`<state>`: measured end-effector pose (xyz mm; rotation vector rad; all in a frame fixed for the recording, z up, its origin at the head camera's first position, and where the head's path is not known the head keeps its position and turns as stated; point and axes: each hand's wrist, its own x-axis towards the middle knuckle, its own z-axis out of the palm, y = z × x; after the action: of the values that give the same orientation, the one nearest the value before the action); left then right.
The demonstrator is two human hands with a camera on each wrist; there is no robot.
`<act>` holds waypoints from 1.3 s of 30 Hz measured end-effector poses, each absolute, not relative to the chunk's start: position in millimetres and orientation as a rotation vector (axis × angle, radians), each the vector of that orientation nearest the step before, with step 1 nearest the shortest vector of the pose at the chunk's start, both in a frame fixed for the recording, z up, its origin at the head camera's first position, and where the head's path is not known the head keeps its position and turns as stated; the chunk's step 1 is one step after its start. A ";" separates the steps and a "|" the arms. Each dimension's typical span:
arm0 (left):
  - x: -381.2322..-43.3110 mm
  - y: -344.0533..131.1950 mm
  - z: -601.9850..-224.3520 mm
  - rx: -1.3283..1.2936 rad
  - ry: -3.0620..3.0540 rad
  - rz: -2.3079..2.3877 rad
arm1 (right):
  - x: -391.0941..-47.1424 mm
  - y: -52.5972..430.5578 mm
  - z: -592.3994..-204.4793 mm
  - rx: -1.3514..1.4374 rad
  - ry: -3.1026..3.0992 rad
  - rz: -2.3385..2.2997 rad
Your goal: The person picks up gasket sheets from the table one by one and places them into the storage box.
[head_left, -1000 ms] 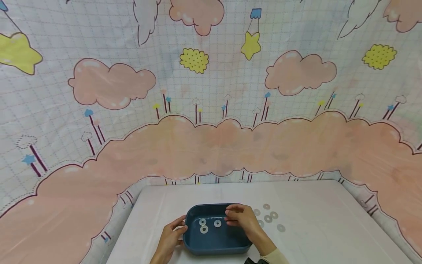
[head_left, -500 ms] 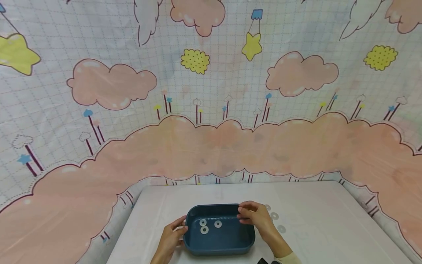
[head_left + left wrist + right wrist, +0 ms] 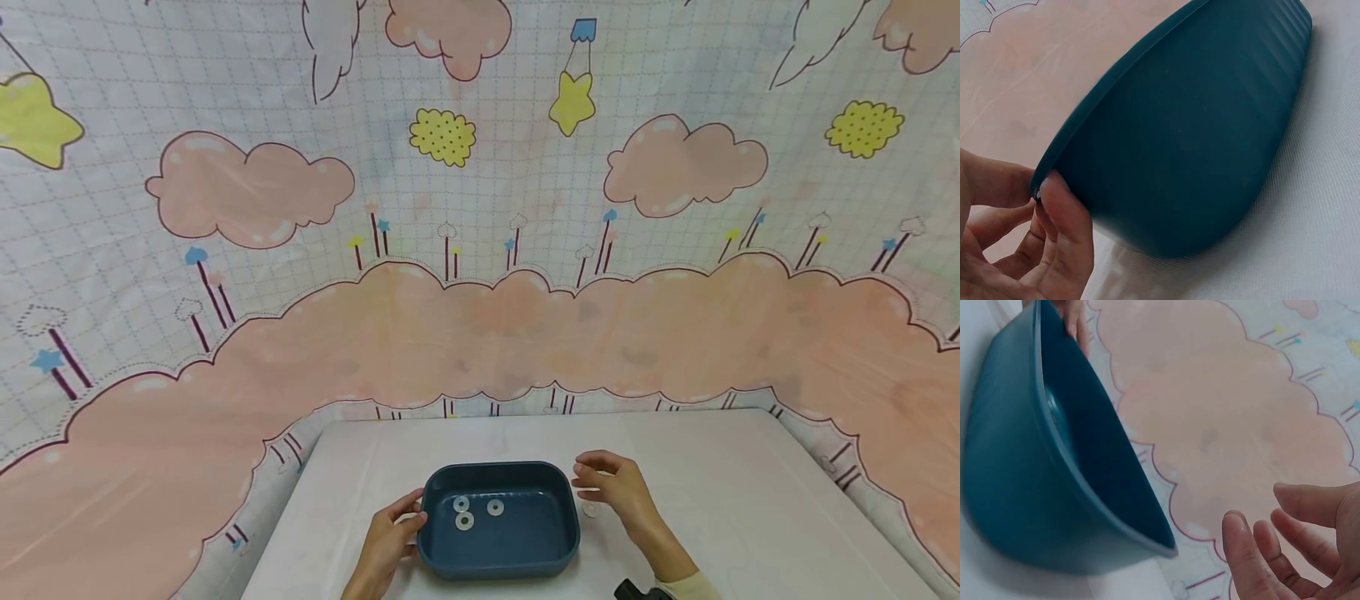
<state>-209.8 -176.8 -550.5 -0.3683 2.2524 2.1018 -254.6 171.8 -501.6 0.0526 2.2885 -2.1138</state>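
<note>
A dark blue rectangular box (image 3: 517,550) with rounded corners stands on the table in the head view. Three pale flat washers (image 3: 495,507) lie inside it, toward its left. My left hand (image 3: 384,540) pinches the box's left rim between thumb and fingers, as the left wrist view shows close up. Just off the box's right end hovers my right hand (image 3: 621,493), its fingers loosely bent and apart, holding nothing. One more washer (image 3: 590,509) shows on the table under it; the hand and forearm hide the spot where other washers lay.
A white cloth covers the table (image 3: 750,500). Behind it and along both sides hangs a patterned curtain (image 3: 480,342) with clouds and stars. A black device (image 3: 637,590) sits at my right wrist, by a pale sleeve (image 3: 688,587).
My right hand has moved from over the box's right part out past its right rim, above the loose washers. The left hand, the box and the three washers inside stay in place.
</note>
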 end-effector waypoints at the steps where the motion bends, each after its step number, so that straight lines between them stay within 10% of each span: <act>1: -209.9 -176.7 -550.5 -0.373 2.251 2.102 | -254.8 174.1 -501.4 0.059 2.297 -2.114; 39: -211.0 -177.0 -550.2 -0.399 2.247 2.093 | -265.1 246.6 -527.7 0.143 2.754 -1.713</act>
<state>-211.0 -177.0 -550.2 -0.3989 2.2474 2.0929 -265.1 246.6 -527.7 0.1433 2.7536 -1.7127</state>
